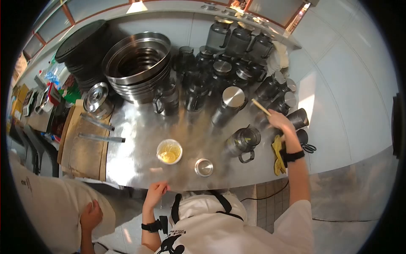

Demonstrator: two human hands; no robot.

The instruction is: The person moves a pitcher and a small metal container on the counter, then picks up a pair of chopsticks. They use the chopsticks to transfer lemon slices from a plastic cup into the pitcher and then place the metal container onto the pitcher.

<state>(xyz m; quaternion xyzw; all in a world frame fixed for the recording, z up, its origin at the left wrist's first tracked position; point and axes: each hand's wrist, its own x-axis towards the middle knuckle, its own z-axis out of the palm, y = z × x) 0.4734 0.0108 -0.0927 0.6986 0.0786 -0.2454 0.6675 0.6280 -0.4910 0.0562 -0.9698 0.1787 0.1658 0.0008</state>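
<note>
Stretched forward at the right of the steel table, my right hand (281, 121) is closed on a pale wooden stick (260, 107) that points toward the pitchers. My left hand (155, 194) is at the table's front edge with its fingers curled together; what they hold, if anything, I cannot make out. Beyond it stands a clear plastic tub (170, 151) with yellow slices inside. A round steel lid (204, 167) lies flat near the front edge. Between that lid and my right hand, a lidless dark pitcher (243, 142) shows yellow-green pieces inside.
Several dark lidded pitchers (228, 101) crowd the back, beside stacked steel bowls (137, 59). A yellow cloth (278, 155) and black scissors (309, 147) lie at the right. Knives rest on a wooden board (86, 154) at the left, where another person's hand (91, 215) shows.
</note>
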